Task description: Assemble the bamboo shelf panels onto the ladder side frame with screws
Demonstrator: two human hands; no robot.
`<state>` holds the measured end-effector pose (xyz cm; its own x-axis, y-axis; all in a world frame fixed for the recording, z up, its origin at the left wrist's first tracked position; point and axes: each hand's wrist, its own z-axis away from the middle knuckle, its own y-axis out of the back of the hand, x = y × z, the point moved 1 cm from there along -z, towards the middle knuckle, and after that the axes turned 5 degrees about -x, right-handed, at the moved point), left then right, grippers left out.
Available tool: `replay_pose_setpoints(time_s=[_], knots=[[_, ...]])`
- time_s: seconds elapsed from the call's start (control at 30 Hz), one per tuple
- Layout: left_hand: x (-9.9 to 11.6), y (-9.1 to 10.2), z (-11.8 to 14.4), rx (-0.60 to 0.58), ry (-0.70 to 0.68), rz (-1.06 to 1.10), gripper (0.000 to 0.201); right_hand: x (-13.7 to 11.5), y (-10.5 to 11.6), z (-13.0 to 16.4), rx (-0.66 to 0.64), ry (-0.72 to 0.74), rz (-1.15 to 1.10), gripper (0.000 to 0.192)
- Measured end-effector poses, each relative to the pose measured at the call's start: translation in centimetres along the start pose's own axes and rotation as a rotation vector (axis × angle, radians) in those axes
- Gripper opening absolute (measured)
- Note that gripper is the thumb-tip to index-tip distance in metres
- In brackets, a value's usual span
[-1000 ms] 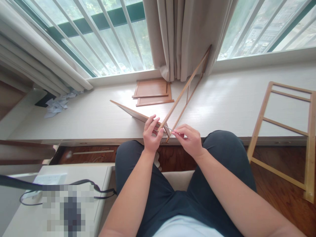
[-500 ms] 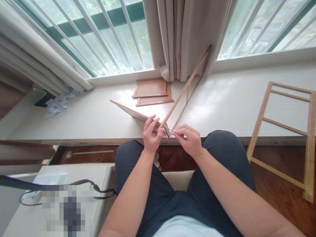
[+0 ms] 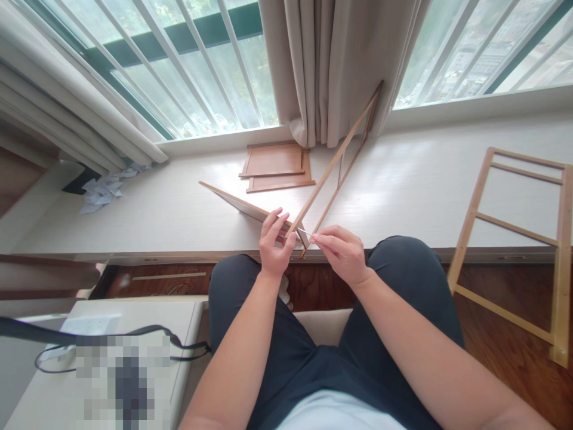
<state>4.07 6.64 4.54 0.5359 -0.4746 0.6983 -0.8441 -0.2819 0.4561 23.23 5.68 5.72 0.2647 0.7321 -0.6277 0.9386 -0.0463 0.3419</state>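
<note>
Frame (image 3: pixel 331 168) of open wood is stood on edge on the pale bench (image 3: pixel 425 191), its near end met at an angle by a wood-edged panel (image 3: pixel 244 206) close to the bench's front. The panel's rim and the frame's near end are touched by the left hand (image 3: pixel 275 251), half curled with fingers spread; how firmly they are gripped cannot be told. Between the pinched fingertips of the right hand (image 3: pixel 344 254), a thin metal rod (image 3: pixel 305 233) is held, pointed toward that corner. Beyond, two brown boards (image 3: pixel 275 160) are laid overlapping, near the gathered curtain (image 3: pixel 317 71). White paper scraps (image 3: pixel 102 194) are heaped at far left; at right, a ladder-like rack (image 3: pixel 514 229) is slanted, its lower end above the wooden floor (image 3: pixel 496 358).
</note>
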Motion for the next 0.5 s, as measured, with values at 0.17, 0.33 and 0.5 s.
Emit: replay_pose_setpoints(time_s=[0.17, 0.33, 0.5], knots=[[-0.1, 0.0, -0.02, 0.005, 0.003, -0.007, 0.04, 0.12, -0.07, -0.01, 0.013, -0.015, 0.008, 0.016], [-0.02, 0.01, -0.03, 0.005, 0.003, -0.013, 0.04, 0.09, -0.34, -0.11, 0.028, -0.068, -0.025, 0.008], [0.02, 0.01, 0.0, -0.001, -0.008, -0.034, 0.04, 0.25, -0.45, 0.09, 0.031, -0.129, -0.059, 0.002]])
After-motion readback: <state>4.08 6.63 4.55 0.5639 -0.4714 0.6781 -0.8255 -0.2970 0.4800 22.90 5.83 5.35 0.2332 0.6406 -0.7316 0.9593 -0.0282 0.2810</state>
